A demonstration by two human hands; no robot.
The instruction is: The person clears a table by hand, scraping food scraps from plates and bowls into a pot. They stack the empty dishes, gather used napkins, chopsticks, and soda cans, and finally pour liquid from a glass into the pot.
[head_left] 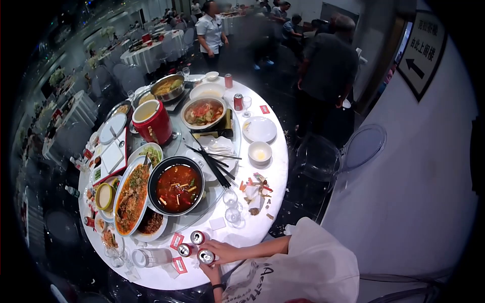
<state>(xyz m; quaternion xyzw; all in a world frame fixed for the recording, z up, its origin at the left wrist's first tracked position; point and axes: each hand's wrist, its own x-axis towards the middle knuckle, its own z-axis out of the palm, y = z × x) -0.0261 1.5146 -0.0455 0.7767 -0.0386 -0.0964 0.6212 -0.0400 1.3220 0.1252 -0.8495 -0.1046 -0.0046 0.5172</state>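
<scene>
Three opened red soda cans stand close together at the table's near edge: a front can (pixel 206 256), a left can (pixel 185 250) and a back can (pixel 198 237). My right hand (pixel 223 251) reaches in from the right, its fingers curled around the front can and passing close to the back can. From below, my left hand (pixel 211 271), a black band at its wrist, closes on the near side of the same can; its fingers are partly hidden. Beside the cans lie red-and-white cards (pixel 179 265) and a clear pitcher (pixel 146 258).
A round table (pixel 273 202) carries a black pot of red soup (pixel 177 186), an oval fish platter (pixel 132 197), a red bucket (pixel 152 123), black chopsticks (pixel 214 166), wine glasses (pixel 232 214) and food scraps (pixel 256 194). A clear chair (pixel 318 156) and standing people (pixel 328 65) are beyond it.
</scene>
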